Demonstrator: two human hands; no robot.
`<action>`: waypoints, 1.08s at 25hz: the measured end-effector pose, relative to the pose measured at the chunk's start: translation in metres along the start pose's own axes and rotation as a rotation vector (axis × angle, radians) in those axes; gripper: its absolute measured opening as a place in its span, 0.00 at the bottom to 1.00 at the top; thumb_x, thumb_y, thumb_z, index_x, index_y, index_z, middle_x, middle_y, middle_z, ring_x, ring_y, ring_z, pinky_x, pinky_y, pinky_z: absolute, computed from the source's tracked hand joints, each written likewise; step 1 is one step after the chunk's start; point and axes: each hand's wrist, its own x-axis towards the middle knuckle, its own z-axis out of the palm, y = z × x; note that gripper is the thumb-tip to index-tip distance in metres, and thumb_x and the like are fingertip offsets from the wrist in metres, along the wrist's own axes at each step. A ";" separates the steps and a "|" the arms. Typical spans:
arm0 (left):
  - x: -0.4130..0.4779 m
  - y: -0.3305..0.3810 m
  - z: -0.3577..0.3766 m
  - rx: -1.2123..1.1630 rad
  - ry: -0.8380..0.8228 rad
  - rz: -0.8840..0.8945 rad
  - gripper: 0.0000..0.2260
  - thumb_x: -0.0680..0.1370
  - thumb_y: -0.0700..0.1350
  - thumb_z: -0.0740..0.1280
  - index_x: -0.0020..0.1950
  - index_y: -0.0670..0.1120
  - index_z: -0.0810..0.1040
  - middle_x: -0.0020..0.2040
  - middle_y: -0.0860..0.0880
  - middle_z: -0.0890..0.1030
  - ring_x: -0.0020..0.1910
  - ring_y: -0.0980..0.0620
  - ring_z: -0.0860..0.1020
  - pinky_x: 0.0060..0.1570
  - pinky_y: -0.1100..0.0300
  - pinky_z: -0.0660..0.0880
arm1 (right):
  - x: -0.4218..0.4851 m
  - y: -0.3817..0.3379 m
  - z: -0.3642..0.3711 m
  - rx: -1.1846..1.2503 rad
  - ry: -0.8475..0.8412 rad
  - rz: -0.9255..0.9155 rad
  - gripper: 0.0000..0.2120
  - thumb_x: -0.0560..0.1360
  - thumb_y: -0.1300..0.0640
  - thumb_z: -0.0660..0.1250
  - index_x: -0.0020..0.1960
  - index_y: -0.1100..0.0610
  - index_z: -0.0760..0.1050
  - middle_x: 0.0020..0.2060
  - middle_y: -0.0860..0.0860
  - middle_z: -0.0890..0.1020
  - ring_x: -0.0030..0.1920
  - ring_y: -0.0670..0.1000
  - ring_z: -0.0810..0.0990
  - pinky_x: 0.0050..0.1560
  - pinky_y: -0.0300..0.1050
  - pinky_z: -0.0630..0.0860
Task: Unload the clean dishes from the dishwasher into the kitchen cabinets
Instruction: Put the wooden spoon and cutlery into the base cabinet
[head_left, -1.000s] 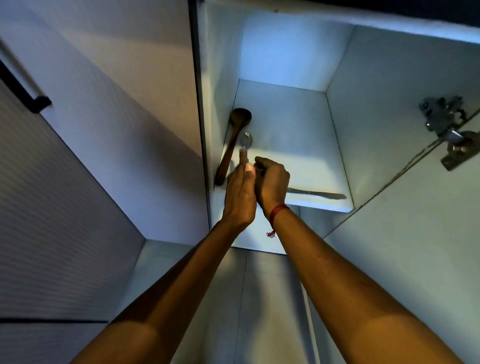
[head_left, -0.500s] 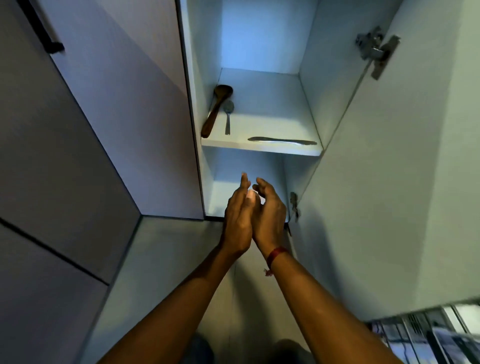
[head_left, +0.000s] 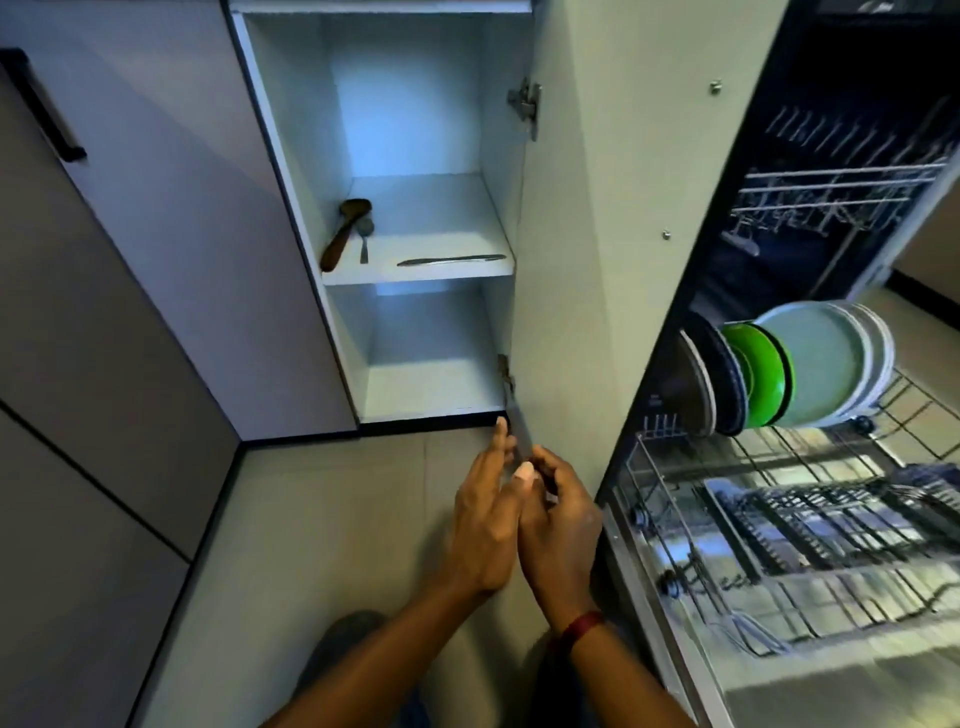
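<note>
Head view: both hands have withdrawn from the white cabinet shelf (head_left: 447, 270), leaving the small steel spoon (head_left: 365, 240) beside the brown wooden spoon (head_left: 344, 234). Left hand (head_left: 485, 525) fingers straight, right hand (head_left: 561, 525) fingers loosely curled, nothing plainly held. Upright round plates (head_left: 810, 364) remain in the wire dishwasher rack (head_left: 779, 519)

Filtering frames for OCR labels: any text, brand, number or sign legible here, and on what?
No text reads legibly in this view.
dishwasher: faint pale marks on its dark front edge, too small and blurred to read.
plates: no print visible.
cabinet: no label visible.
</note>
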 end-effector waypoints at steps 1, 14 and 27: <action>-0.005 0.002 0.009 -0.018 -0.007 0.012 0.29 0.74 0.65 0.56 0.74 0.61 0.59 0.69 0.66 0.66 0.69 0.67 0.66 0.69 0.64 0.65 | -0.002 0.001 -0.011 -0.010 0.039 0.001 0.13 0.78 0.62 0.65 0.62 0.53 0.77 0.52 0.46 0.82 0.51 0.43 0.81 0.53 0.46 0.80; 0.014 0.008 0.126 0.129 -0.188 -0.055 0.17 0.77 0.49 0.65 0.66 0.51 0.77 0.60 0.54 0.81 0.57 0.62 0.78 0.61 0.57 0.75 | 0.033 0.046 -0.134 -0.239 0.218 0.101 0.21 0.77 0.64 0.66 0.69 0.57 0.73 0.53 0.50 0.84 0.50 0.46 0.81 0.49 0.24 0.70; 0.048 0.007 0.262 0.206 -0.428 -0.052 0.16 0.80 0.53 0.58 0.55 0.47 0.81 0.46 0.46 0.84 0.46 0.48 0.81 0.46 0.45 0.79 | 0.085 0.120 -0.246 -0.409 0.362 0.373 0.18 0.76 0.67 0.62 0.64 0.62 0.76 0.52 0.57 0.84 0.41 0.52 0.82 0.50 0.50 0.81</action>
